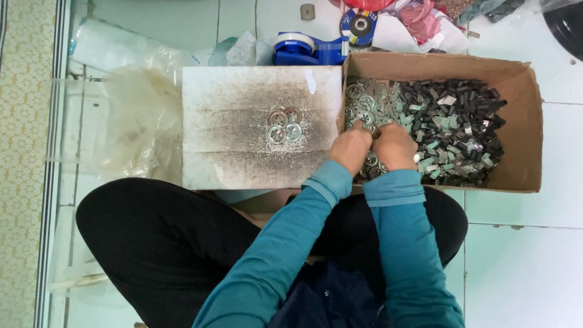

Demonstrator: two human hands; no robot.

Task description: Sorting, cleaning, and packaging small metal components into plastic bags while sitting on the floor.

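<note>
Both hands [371,147] in cardboard box [528,127] of metal parts [452,130], washers [284,126] on board [218,140]

— What sits in front of the seated person?
— A flat board [243,127] to the left, an open cardboard box [522,121] touching it on the right.

— On the board?
— A small cluster of round metal discs [283,126] near its middle.

— In the box?
— Loose small metal parts [449,130]; the left hand [351,149] and right hand [395,147] rest side by side in its near-left corner.

— Behind?
— A tape dispenser [306,50] behind the board, a grinding disc [358,26] behind the box. Plastic bags [130,115] lie left of the board.
</note>
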